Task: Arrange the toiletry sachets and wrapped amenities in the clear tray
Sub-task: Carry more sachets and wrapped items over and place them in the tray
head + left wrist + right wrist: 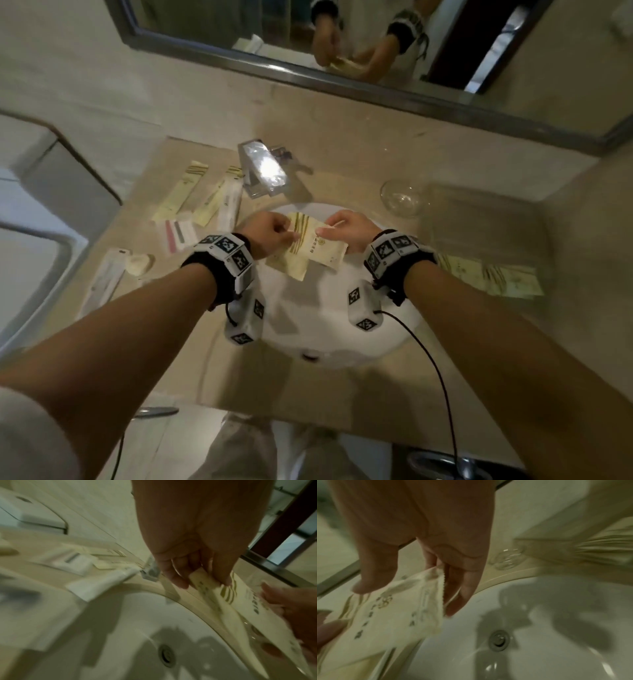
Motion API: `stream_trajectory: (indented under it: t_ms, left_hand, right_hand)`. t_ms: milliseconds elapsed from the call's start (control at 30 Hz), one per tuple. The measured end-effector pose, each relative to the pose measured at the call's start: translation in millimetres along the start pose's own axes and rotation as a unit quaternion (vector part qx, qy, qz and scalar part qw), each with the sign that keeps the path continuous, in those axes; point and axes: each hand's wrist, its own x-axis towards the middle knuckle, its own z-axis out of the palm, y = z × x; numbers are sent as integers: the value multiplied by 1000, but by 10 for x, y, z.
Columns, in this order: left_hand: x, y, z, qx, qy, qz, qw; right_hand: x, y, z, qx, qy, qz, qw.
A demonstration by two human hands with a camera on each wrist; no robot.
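Over the white sink (329, 329) both hands hold two overlapping cream sachets with gold stripes (318, 245). My left hand (274, 229) pinches their left end, seen close in the left wrist view (202, 582). My right hand (342, 229) pinches the upper sachet (390, 615) at its serrated right edge between thumb and fingers (412, 592). The lower sachet (287, 265) hangs beneath. The clear tray (479, 212) stands on the counter to the right, with a few cream sachets (489, 275) lying flat at its near end.
Left of the chrome faucet (262, 168) lie long cream sachets (185, 190), a pink-striped packet (180, 233), a long white wrapped item (102, 281) and a small round wrapped piece (138, 263). A clear glass (400, 197) stands beside the tray. A mirror runs behind.
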Motion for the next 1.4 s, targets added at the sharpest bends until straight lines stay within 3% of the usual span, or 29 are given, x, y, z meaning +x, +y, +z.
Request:
stream_trajectory:
  t_ms: [67, 233, 367, 533, 833, 1167, 1400]
  left_hand:
    - [71, 160, 118, -23, -2, 14, 1000]
    - [231, 528, 507, -69, -14, 55, 996]
    - [338, 908, 911, -86, -69, 67, 992]
    - [410, 1204, 1334, -85, -43, 86, 992]
    - [574, 1396, 1728, -80, -12, 87, 993]
    - [714, 1344, 1785, -102, 20, 73, 992]
    - [748, 1291, 1768, -100, 7, 74, 992]
  right_hand:
    - [-99, 151, -203, 110, -4, 42, 993]
    - [-378, 603, -589, 205, 18, 86, 975]
    - [-549, 1027, -906, 271, 92, 92, 954]
    - [-729, 1544, -1324, 341, 165, 131, 916]
    - [-834, 2277, -1672, 240, 261, 208, 911]
    - [-381, 2171, -1732, 235, 276, 216, 906]
    - [-294, 2250, -1681, 252, 308, 185, 898]
